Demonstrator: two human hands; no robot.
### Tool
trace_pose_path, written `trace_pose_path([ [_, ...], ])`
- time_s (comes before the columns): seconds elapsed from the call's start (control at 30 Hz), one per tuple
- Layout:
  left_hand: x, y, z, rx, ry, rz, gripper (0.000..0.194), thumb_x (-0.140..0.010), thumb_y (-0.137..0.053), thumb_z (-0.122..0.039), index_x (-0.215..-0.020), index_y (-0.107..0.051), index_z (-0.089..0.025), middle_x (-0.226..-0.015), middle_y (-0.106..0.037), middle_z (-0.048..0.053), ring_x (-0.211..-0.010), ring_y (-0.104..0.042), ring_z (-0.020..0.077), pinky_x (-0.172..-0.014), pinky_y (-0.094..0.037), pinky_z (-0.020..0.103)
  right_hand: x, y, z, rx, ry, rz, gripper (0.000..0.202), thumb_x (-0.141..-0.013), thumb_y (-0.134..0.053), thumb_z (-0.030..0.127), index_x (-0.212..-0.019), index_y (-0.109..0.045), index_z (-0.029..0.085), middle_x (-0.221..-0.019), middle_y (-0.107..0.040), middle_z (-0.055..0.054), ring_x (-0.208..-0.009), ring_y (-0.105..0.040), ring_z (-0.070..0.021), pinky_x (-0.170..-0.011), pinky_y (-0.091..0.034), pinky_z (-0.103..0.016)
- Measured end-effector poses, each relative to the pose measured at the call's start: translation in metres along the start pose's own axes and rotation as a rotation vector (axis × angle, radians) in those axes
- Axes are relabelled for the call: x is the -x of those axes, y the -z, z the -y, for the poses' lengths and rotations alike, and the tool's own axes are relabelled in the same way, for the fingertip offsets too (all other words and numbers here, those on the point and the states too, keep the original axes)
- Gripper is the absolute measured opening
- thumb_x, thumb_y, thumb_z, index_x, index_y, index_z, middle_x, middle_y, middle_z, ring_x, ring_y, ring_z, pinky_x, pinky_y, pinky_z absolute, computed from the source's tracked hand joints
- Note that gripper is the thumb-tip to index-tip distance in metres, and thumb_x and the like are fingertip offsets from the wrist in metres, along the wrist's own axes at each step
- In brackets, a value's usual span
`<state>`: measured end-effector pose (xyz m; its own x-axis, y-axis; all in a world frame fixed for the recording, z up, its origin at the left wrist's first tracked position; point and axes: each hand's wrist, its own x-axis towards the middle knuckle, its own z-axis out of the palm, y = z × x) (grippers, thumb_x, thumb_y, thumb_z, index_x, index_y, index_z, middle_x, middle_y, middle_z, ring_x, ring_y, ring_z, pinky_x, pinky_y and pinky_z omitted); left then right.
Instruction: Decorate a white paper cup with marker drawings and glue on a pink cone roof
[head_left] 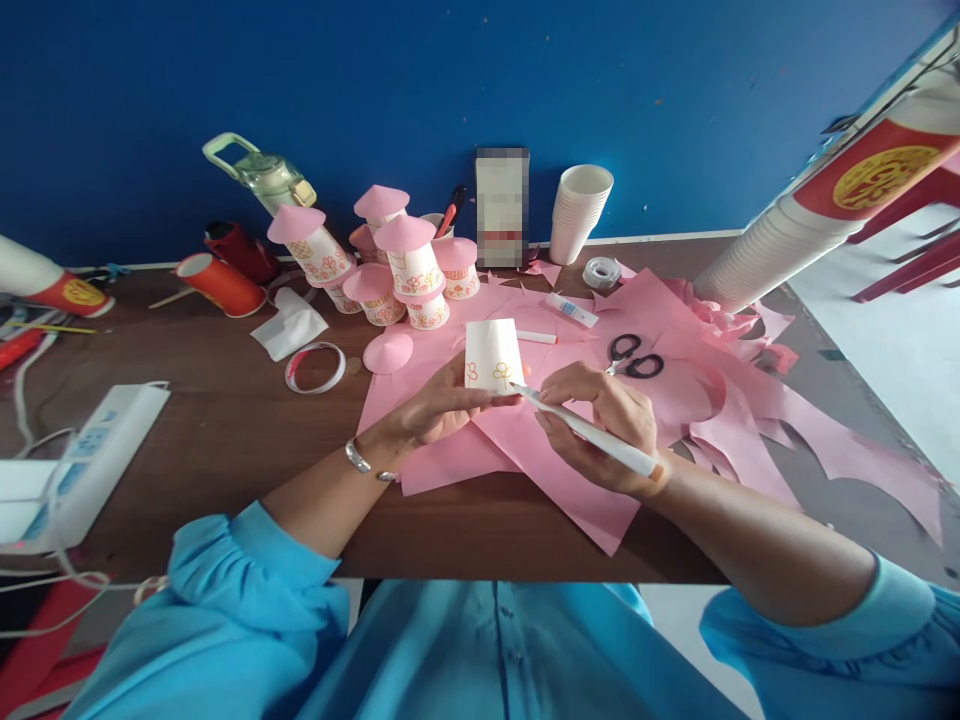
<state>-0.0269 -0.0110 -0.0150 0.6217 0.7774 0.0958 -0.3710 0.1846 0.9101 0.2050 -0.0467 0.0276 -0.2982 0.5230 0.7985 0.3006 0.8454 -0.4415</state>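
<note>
A white paper cup with small orange and yellow flower drawings is held in my left hand, its fingers around the cup's lower side. My right hand grips a white marker, whose tip meets the cup beside a yellow flower. Behind the cup, a white pen with a red end lies on pink paper. Back left of my hands stand several decorated cups with pink cone tops. A loose pink cone lies left of the cup.
Black-handled scissors, a glue tube and clear tape lie right of centre. Stacked white cups stand by the blue wall near a phone. At left are a tape ring, red cup and power strip.
</note>
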Motion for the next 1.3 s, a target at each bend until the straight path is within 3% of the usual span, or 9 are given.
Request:
trace_pose_path([
  [0.33, -0.0038, -0.0049, -0.004, 0.036, 0.022, -0.012, 0.041, -0.086, -0.088, -0.032, -0.125, -0.076, -0.026, -0.122, -0.079, 0.009, -0.123, -0.074, 0.0294, -0.108, -0.06, 0.045, -0.0012, -0.0006, -0.0009, 0.016, 0.022, 0.076, 0.023, -0.09, -0.065, 0.005, -0.103, -0.061, 0.024, -0.083, -0.073, 0.0, -0.072, -0.074, -0.0147, -0.06, -0.058, -0.023],
  [1.03, -0.0012, -0.0008, -0.0006, 0.018, 0.012, 0.009, 0.042, -0.089, -0.084, -0.031, -0.13, -0.076, -0.025, -0.129, -0.078, 0.012, -0.131, -0.07, 0.034, -0.114, -0.057, 0.051, 0.0014, -0.0057, -0.0036, 0.117, 0.014, 0.019, 0.022, -0.091, -0.066, 0.005, -0.099, -0.059, 0.024, -0.082, -0.071, 0.001, -0.069, -0.072, -0.0137, -0.06, -0.057, -0.023],
  [1.3, -0.0036, -0.0066, -0.0065, 0.003, 0.018, -0.03, 0.042, -0.085, -0.089, -0.032, -0.122, -0.074, -0.024, -0.117, -0.079, 0.009, -0.12, -0.074, 0.03, -0.104, -0.06, 0.045, -0.002, -0.002, 0.0006, 0.065, 0.014, 0.08, 0.021, -0.091, -0.062, 0.006, -0.1, -0.058, 0.025, -0.08, -0.07, 0.002, -0.068, -0.072, -0.0136, -0.055, -0.054, -0.023],
])
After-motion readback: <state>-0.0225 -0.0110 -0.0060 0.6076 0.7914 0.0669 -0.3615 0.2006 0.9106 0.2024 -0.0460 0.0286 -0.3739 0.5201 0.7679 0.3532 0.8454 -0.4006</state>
